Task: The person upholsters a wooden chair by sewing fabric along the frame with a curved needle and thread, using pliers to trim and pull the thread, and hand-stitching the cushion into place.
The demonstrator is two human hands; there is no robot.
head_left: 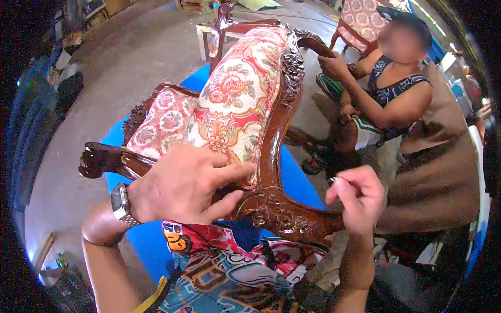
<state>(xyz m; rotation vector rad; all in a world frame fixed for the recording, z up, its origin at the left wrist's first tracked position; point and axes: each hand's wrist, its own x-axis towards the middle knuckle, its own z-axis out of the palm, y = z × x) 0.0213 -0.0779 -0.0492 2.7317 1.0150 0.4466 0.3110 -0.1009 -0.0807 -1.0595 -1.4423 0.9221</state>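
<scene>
A carved, glossy dark-wood armchair [270, 156] is tipped in front of me, its padded back [229, 94] covered in red and cream floral fabric. My left hand [188, 182], with a wristwatch [120, 203] on the wrist, lies over the lower end of that back. Its index finger presses where fabric meets wooden frame, thumb held apart below; the other fingers are partly hidden. To the right of the frame, my right hand [357, 198] is raised in a pinch. A tiny pale, shiny bit shows at its fingertips, too small to name.
Under the chair is a blue surface [138, 229]. At the right a person [399, 96] sits close, one hand on the chair's wooden frame. Brown material [433, 182] spreads beside them. Farther back stand another floral chair [360, 23] and a pale wooden stand [202, 41].
</scene>
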